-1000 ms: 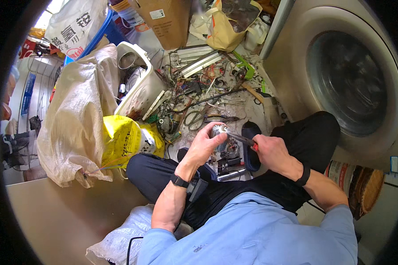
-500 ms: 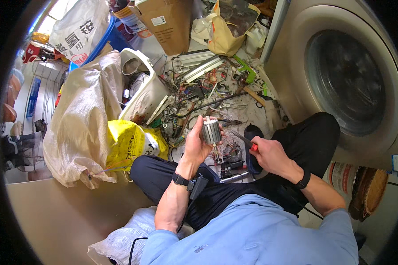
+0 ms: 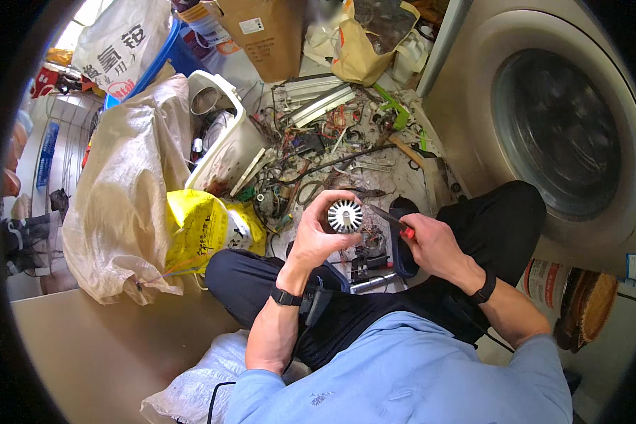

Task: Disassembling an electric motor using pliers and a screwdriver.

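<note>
Fingers and thumb of my left hand (image 3: 312, 237) are wrapped round a motor rotor (image 3: 345, 217), held up over my lap. Its slotted round end, with white and dark spokes about a central shaft, faces up toward me. My right hand (image 3: 437, 246) is closed on a red-handled tool (image 3: 389, 218) with a narrow dark blade. The blade points up and left, and its tip lies close to the rotor's right side; whether they touch I cannot tell. My right palm hides most of the handle.
Wires, metal parts and a wooden-handled hammer (image 3: 407, 151) litter the floor ahead. A tilted white bin (image 3: 234, 150), a yellow bag (image 3: 194, 225) and a pale woven sack (image 3: 131, 187) stand left. The washing machine (image 3: 473, 134) stands right, a cardboard box (image 3: 265, 42) behind.
My left hand has turned the rotor from side-on to end-on, so its slotted end now faces me. My right hand and the red-handled tool have barely moved.
</note>
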Motion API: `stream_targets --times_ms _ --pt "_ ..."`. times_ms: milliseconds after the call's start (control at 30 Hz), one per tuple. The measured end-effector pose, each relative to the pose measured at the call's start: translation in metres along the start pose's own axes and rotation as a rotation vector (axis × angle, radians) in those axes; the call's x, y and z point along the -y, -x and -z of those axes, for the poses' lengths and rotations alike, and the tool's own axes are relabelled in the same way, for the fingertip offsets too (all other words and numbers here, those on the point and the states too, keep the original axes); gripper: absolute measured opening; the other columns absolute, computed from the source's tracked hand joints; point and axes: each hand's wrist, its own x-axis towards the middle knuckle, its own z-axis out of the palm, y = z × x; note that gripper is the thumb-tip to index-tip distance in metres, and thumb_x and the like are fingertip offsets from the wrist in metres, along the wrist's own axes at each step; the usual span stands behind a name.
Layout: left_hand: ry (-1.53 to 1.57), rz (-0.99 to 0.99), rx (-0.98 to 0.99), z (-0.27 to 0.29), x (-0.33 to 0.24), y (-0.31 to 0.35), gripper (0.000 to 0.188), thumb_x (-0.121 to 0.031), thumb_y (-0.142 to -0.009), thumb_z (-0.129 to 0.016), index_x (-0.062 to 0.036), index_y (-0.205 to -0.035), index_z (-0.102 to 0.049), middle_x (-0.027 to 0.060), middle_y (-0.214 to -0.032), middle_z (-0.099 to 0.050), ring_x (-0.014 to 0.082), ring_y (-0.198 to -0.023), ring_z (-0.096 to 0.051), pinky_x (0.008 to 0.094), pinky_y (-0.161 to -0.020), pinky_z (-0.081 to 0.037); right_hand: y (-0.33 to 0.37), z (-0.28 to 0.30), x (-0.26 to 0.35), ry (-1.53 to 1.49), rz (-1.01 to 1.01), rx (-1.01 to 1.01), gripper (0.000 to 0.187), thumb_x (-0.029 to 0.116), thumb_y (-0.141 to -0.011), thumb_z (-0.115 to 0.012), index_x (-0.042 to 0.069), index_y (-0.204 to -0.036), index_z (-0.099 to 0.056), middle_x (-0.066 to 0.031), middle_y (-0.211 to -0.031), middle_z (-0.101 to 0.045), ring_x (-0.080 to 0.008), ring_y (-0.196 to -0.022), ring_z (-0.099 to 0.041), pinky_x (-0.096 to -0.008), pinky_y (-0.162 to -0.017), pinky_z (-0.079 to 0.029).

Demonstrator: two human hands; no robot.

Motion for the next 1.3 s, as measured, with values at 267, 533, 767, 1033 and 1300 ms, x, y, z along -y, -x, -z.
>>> stream_targets --times_ms 267,533,767,1033,1300 --pt "-0.178 -0.196 0.032 -0.003 -0.007 0.004 0.064 0.006 -0.065 -0.087 -0.0062 -0.123 -0.064 0.0034 -0.125 -0.062 0.015 -0.121 -0.061 0.0299 -0.107 -0.047 0.0 -0.005 0.005 -0.092 -0.06 0.008 0.02 0.005 -0.094 -0.065 0.002 -0.114 -0.064 -0.0214 -0.096 -0.069 -0.044 -0.089 -0.069 -0.0501 -0.076 -0.056" --pt "-0.237 -0.127 -0.032 -0.001 -0.009 0.005 0.064 0.005 -0.064 -0.088 -0.0065 -0.123 -0.064 0.0028 -0.124 -0.061 0.0143 -0.119 -0.06 0.0295 -0.106 -0.047 0.0 -0.008 0.005 -0.182 -0.112 0.094 0.023 0.006 -0.091 -0.071 0.001 -0.112 -0.065 -0.0224 -0.093 -0.07 -0.0438 -0.087 -0.07 -0.0477 -0.074 -0.056" --pt "-0.202 -0.15 -0.125 -0.009 0.008 0.006 0.062 0.001 -0.067 -0.091 -0.0063 -0.122 -0.063 0.0032 -0.116 -0.064 0.0145 -0.111 -0.062 0.03 -0.102 -0.05 -0.001 -0.014 0.007 -0.191 -0.105 0.087 0.022 0.006 -0.091 -0.069 0.001 -0.112 -0.064 -0.0226 -0.093 -0.069 -0.0442 -0.086 -0.07 -0.0487 -0.072 -0.056" --pt "-0.499 -0.206 -0.206 -0.016 0.017 0.01 0.059 0.003 -0.072 -0.086 -0.0065 -0.124 -0.061 0.009 -0.115 -0.064 0.0212 -0.106 -0.066 0.0327 -0.095 -0.053 -0.006 -0.021 0.008 -0.203 -0.108 0.212 0.02 0.005 -0.091 -0.068 0.0 -0.11 -0.063 -0.0242 -0.091 -0.068 -0.0453 -0.084 -0.069 -0.0504 -0.071 -0.055" --pt "-0.55 -0.181 -0.204 -0.007 0.027 0.01 0.064 0.008 -0.069 -0.083 -0.0057 -0.126 -0.057 0.0089 -0.121 -0.062 0.021 -0.114 -0.064 0.0325 -0.101 -0.051 -0.013 -0.029 0.013 -0.219 -0.118 0.192 0.016 0.004 -0.091 -0.071 0.001 -0.104 -0.062 -0.0218 -0.084 -0.065 -0.0448 -0.078 -0.068 -0.0483 -0.065 -0.053"
